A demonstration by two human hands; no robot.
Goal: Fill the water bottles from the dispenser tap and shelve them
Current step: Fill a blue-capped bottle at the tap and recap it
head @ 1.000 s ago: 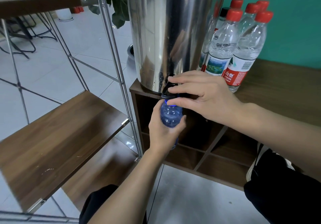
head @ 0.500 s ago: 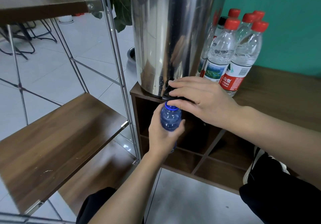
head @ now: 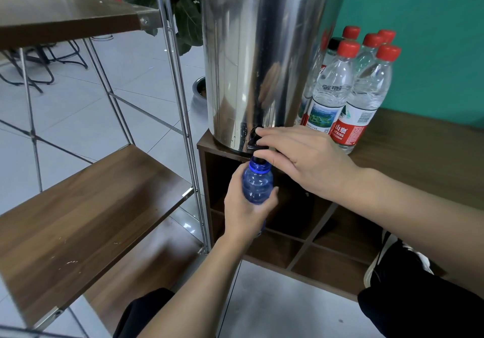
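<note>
While gripped by the left hand (head: 245, 210), blue bottle (head: 256, 183) beneath tap (head: 254, 138)

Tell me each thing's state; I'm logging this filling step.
Blue bottle: uncapped, upright, mouth under the tap.
Tap: right hand's fingers on it; flow not visible.
Left hand: grips the blue bottle.
Right hand: rests on the tap.
Clear bottles: capped, upright beside the dispenser.

the dispenser (head: 262, 57) stands on the cabinet (head: 419, 159), capped bottles (head: 351, 94) just right of it, the shelf rack (head: 86, 201) to its left.
</note>
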